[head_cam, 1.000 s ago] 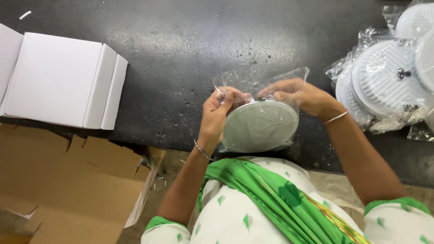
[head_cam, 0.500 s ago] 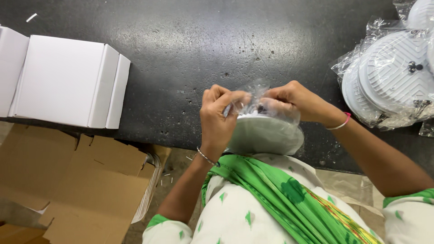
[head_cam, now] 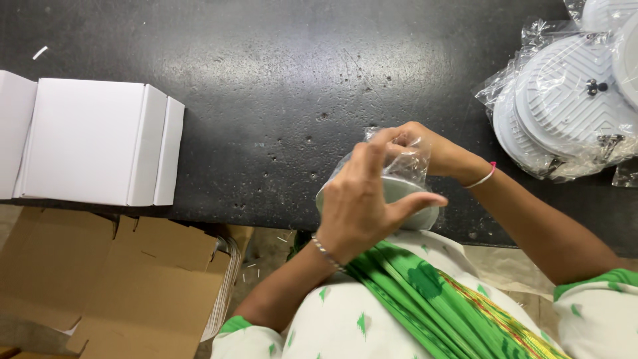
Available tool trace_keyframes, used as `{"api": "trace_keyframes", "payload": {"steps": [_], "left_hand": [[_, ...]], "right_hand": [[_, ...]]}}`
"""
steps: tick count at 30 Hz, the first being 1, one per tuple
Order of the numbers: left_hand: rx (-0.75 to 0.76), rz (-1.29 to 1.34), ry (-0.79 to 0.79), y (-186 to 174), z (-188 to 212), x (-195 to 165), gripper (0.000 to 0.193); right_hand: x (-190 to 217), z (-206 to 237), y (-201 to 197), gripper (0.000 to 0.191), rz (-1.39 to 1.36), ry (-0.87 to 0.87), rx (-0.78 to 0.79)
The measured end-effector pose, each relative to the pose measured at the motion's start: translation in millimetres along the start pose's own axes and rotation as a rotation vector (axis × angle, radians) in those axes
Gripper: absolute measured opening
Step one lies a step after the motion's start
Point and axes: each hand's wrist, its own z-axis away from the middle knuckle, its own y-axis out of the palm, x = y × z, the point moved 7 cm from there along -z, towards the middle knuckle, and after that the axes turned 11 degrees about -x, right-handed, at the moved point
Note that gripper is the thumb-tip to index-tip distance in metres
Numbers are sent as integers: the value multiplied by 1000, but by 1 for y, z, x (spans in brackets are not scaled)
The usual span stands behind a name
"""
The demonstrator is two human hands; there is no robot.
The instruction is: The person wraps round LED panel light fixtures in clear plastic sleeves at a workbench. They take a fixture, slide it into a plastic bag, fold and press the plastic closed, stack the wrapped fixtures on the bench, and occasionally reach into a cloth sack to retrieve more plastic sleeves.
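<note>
Your left hand point(head_cam: 365, 206) is up front, back to the camera, fingers spread and thumb jutting right — forearm bent up from below (bangle on the wrist). Your right hand point(head_cam: 425, 149) sits behind it, fingers pinched, arm angling in from the right.

A white folded carton point(head_cam: 100, 141) lies on the dark bench point(head_cam: 279, 73); bagged white round fixtures point(head_cam: 565, 100) far right of it, brown cardboard point(head_cam: 113, 279) below

A dark speckled worktop point(head_cam: 279, 73) bears white folded boxes point(head_cam: 93, 143) and bagged white discs point(head_cam: 565, 100).
</note>
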Motion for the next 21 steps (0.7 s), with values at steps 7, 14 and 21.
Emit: {"api": "trace_keyframes", "payload": {"steps": [7,14,21], "left_hand": [[94,-144,-171,23,-5,42,21],[154,330,-351,9,-15,76,43],[124,124,147,-3,-14,57,17]], "right_hand": [[9,0,3,31,48,-190,49],[7,0,8,35,-2,-87,54],[14,5,8,36,21,-33,61]]}}
